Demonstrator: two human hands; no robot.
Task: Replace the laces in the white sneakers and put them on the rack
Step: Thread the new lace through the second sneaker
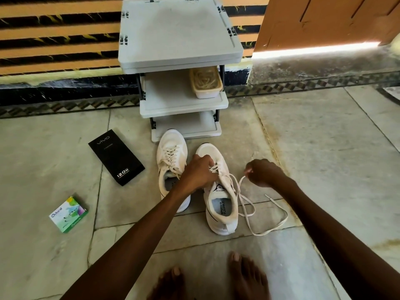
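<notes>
Two white sneakers stand on the stone floor in front of a grey plastic rack (184,105). The left sneaker (172,161) is still laced. My left hand (200,172) grips the right sneaker (218,202) over its lacing area. A loose white lace (249,211) trails out of that shoe and loops across the floor to the right. My right hand (263,173) pinches part of this lace, lifted beside the shoe.
A clear tub of laces (206,83) sits on the rack's middle shelf. A black box (116,156) and a small green box (68,214) lie on the floor to the left. My bare feet (244,276) are at the bottom. A wooden door (324,20) stands far right.
</notes>
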